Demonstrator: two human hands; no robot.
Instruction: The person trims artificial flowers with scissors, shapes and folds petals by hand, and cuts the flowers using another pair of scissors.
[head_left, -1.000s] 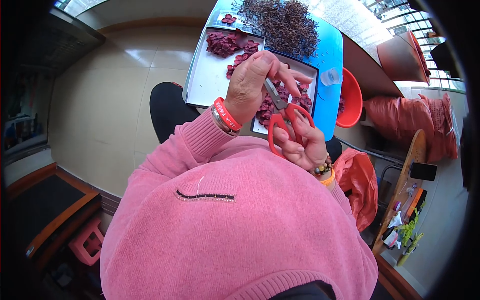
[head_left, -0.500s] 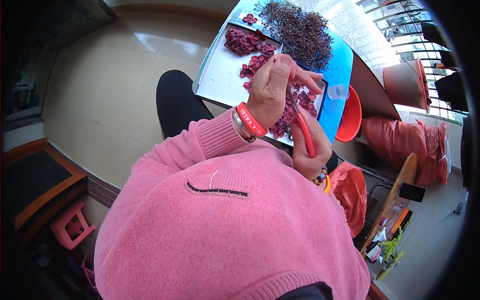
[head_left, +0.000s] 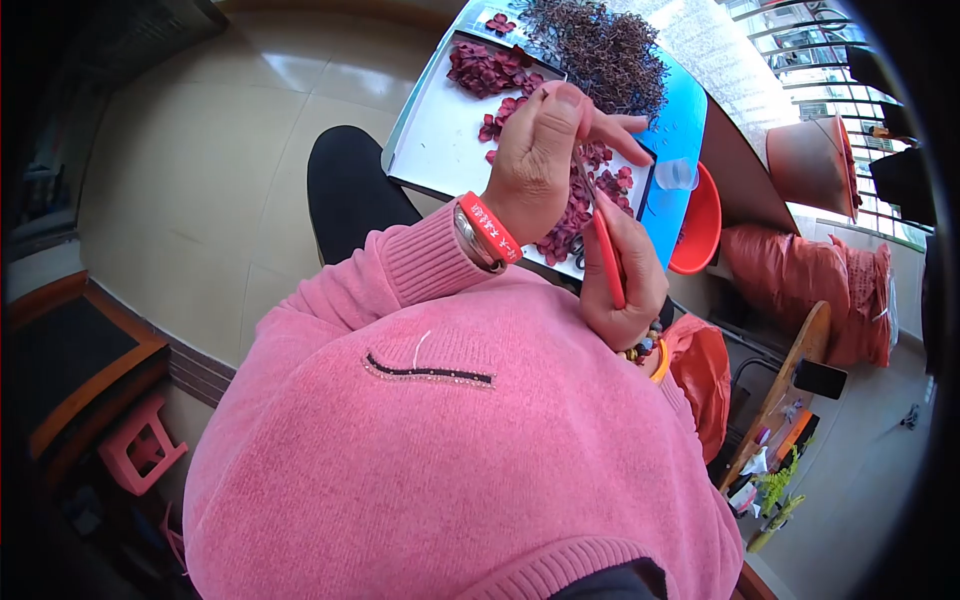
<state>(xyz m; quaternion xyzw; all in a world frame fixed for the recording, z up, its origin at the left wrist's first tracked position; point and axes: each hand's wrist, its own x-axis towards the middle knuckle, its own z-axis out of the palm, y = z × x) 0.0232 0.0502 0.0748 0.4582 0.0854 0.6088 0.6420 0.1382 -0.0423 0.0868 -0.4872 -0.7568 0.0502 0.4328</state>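
My left hand [head_left: 540, 150], with a red wristband, is raised over the white tray [head_left: 440, 140]. Its thumb and forefinger are pinched, the other fingers stretched to the right; whatever is in the pinch is too small or hidden to name. Close below it, my right hand [head_left: 628, 270] grips red-handled tweezers [head_left: 609, 255], their slim metal tips pointing up at the left hand's fingers. Dark red dried flowers [head_left: 485, 70] lie heaped at the tray's far end, and more dried petals [head_left: 570, 220] are partly hidden beneath my hands.
A tangle of dry brown stems [head_left: 600, 55] lies on the blue table [head_left: 680, 125] at the back. A clear plastic cup [head_left: 676, 174] stands at the table's right edge, near a red basin [head_left: 697, 225]. Farther right are a bucket [head_left: 812, 165] and red bags [head_left: 800, 280].
Both hands stay close together; the left has shifted slightly left, and the right has turned a little with the tweezers. The view has moved slightly. The flowers look unchanged.
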